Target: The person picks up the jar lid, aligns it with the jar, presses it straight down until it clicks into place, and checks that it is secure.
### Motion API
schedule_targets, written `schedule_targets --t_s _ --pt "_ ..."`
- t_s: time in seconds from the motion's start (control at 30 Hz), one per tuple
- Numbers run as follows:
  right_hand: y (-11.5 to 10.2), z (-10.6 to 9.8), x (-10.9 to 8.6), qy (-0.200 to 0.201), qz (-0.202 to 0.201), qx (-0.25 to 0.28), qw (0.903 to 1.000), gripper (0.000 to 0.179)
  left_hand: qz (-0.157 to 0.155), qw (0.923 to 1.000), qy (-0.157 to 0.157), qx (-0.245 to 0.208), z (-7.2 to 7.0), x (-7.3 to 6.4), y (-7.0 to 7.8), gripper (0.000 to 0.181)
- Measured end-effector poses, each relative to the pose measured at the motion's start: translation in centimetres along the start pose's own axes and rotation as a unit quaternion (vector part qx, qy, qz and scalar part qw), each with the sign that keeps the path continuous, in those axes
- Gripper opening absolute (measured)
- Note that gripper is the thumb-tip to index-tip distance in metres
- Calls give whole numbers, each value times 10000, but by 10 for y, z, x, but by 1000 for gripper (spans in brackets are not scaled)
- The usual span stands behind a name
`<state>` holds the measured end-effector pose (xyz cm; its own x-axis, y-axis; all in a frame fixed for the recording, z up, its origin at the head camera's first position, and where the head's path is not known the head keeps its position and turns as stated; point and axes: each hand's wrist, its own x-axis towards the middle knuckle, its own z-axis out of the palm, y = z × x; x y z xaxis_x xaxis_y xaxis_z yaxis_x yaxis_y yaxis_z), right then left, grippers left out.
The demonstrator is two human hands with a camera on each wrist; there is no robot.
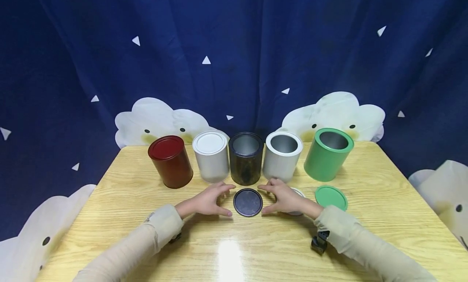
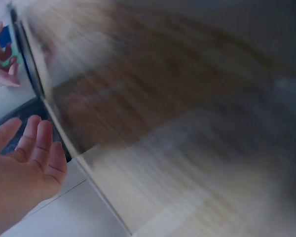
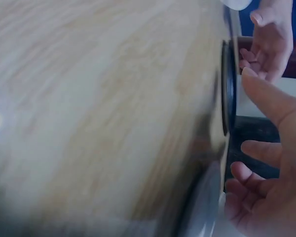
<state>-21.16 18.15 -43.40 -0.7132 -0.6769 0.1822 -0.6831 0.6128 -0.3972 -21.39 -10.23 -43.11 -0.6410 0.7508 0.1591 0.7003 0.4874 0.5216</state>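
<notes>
A round black lid (image 1: 248, 202) lies flat on the table between the two hands. My left hand (image 1: 213, 199) is spread at the lid's left, thumb and fingers apart, with a small gap to the rim. On the other side my right hand (image 1: 283, 197) spreads the same way, fingertips close to the rim. In the right wrist view the black lid (image 3: 229, 89) appears edge-on beside the right thumb. Behind it stands an uncovered black can (image 1: 246, 164). Under the right hand and wrist a white lid (image 1: 297, 191) is partly hidden. Neither hand holds anything.
Along the back stand a dark red can (image 1: 171, 164) and a white can (image 1: 211, 162), both with lids on. An uncovered white can (image 1: 281, 162) and an uncovered green can (image 1: 325, 160) stand to the right. A green lid (image 1: 331, 197) lies near the right forearm.
</notes>
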Motion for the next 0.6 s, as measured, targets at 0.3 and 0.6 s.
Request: schedule_targets --t_s 0.3,0.6 --pt "-3 8 5 -14 -66 -553 9984 68 -370 9991 -181 -54 5 7 -4 74" --pt "-6 8 8 -31 -10 -590 9983 66 -379 9964 -310 696 9 12 -3 70"
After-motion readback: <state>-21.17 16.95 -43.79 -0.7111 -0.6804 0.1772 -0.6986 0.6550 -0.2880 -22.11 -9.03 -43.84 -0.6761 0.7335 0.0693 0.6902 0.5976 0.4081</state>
